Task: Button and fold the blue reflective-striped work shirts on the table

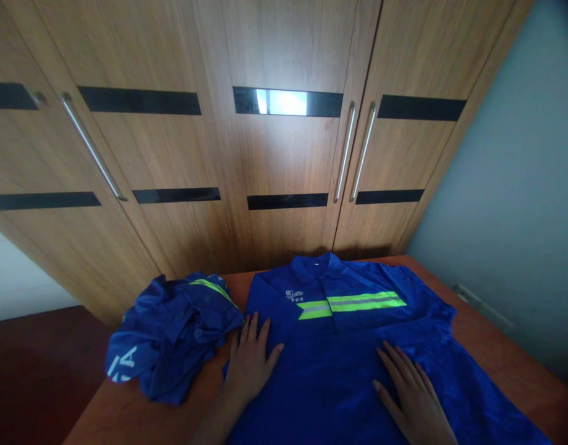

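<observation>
A blue work jacket [330, 364] with a collar and a yellow-green reflective chest stripe lies spread out on the table. White lettering and a logo mark its chest. My left hand [251, 361] rests flat on the jacket's left side, fingers stretched out. On the lower right of the body lies my right hand [411, 389], its fingers extended over the cloth. One sleeve folds in at the left side of the chest; the other reaches toward the lower right.
A crumpled blue garment [172, 337] with white letters sits at the table's left. The reddish-brown table [506, 364] meets a wooden wardrobe [284, 154] with long metal handles behind. A pale wall [510, 204] stands on the right.
</observation>
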### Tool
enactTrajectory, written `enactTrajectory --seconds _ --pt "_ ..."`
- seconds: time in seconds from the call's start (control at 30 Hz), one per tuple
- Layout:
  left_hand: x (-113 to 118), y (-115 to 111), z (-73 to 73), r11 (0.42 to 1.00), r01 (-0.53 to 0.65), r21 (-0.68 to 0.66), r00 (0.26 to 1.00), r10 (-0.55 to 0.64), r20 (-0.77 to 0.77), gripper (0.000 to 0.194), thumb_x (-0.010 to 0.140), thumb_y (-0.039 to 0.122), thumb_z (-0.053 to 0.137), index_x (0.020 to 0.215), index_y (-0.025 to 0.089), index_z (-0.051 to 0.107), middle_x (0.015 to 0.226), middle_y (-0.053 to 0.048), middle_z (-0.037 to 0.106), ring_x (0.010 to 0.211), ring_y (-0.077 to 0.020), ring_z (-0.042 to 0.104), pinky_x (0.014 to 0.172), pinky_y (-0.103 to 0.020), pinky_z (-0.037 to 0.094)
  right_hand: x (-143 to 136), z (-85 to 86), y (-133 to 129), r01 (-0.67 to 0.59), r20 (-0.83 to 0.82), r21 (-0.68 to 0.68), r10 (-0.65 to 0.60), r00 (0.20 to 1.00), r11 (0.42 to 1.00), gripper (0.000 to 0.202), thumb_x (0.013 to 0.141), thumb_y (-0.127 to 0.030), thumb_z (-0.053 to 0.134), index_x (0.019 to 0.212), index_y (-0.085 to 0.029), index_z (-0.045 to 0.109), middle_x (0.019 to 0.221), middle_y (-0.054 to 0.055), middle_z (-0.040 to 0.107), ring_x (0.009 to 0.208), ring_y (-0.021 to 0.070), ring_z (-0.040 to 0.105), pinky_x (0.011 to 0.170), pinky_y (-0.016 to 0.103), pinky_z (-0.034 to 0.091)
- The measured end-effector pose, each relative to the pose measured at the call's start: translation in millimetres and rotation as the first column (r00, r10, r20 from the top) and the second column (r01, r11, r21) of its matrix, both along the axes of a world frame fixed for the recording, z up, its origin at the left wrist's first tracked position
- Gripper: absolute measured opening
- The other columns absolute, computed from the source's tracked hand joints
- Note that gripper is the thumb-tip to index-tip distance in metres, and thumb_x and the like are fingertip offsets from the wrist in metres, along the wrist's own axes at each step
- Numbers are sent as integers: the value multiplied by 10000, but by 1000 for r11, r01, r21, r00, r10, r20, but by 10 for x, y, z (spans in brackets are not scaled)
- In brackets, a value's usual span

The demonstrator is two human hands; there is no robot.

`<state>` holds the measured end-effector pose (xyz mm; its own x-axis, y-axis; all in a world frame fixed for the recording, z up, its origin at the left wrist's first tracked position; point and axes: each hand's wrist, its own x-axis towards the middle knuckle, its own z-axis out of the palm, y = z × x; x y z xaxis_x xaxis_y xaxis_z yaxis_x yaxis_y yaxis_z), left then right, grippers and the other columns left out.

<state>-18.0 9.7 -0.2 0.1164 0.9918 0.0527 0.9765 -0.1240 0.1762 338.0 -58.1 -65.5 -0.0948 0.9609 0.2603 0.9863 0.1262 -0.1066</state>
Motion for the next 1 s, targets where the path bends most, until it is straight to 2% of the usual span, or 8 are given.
enactTrajectory --seconds 0.13,0.27,0.37,0.47,0.57,0.7,0.87,1.0 --pt "-100 -28 55 996 82 -31 993 -79 90 591 914 506 331 1392 171 422 1523 -133 298 1402 -277 252 1117 -469 281 41 -27 7 12 -16 21 -11 1000 1000 607 875 -564 414 1380 -228 436 1457 50 409 1351 285 335 1091 509 298" --pt "-341 -226 -16 995 95 34 986 -98 134 534 922 401 348 1406 180 394 1527 -100 299 1373 -240 326 1116 -414 318 61 -34 8 32 -28 19 -31 999 999 589 870 -567 412 1354 -235 461 1435 57 439 1329 289 368 1077 499 314" --pt "-570 -360 -98 992 102 70 979 -112 168 479 912 320 353 1368 211 455 1453 -64 440 1321 -215 420 1105 -387 350 19 43 99 86 -49 14 -85 995 996 537 860 -537 441 1268 -204 546 1350 97 523 1256 310 449 1049 506 336" --pt "-774 -388 -163 988 114 105 965 -136 226 486 825 167 384 1276 213 559 1328 -54 580 1235 -206 525 1067 -348 411 -163 230 364 78 -114 -11 -79 990 997 414 866 -442 459 1140 -180 625 1194 126 615 1142 311 536 1017 495 364" --pt "-887 -344 -192 984 83 159 949 -127 288 535 707 90 429 1188 222 623 1226 -47 652 1153 -215 595 1021 -347 464 -567 476 783 -120 -289 -46 102 952 992 350 873 -332 462 1155 -189 612 1169 113 626 1114 264 557 994 412 404" --pt "-907 -316 -158 984 91 150 928 -139 346 481 707 82 446 1119 216 657 1158 -51 684 1080 -212 637 975 -361 502 -1350 688 1428 -350 -506 -44 281 816 936 339 836 -236 530 1157 -164 612 1173 109 629 1148 225 541 1024 344 379" --pt "-900 -367 -84 991 96 91 921 -123 369 446 746 103 467 1143 203 644 1167 -78 676 1067 -208 642 956 -352 513 -2205 646 2115 -383 -561 -88 271 782 920 351 841 -247 580 1182 -167 588 1105 83 668 1038 184 611 925 287 450" --pt "-905 -387 -97 984 123 129 933 -159 322 556 659 16 452 1151 198 638 1216 -87 646 1141 -211 600 1012 -369 467 -2596 545 2437 -359 -587 -168 199 784 918 341 872 -289 588 1182 -148 572 1094 94 661 1002 191 625 881 320 483"
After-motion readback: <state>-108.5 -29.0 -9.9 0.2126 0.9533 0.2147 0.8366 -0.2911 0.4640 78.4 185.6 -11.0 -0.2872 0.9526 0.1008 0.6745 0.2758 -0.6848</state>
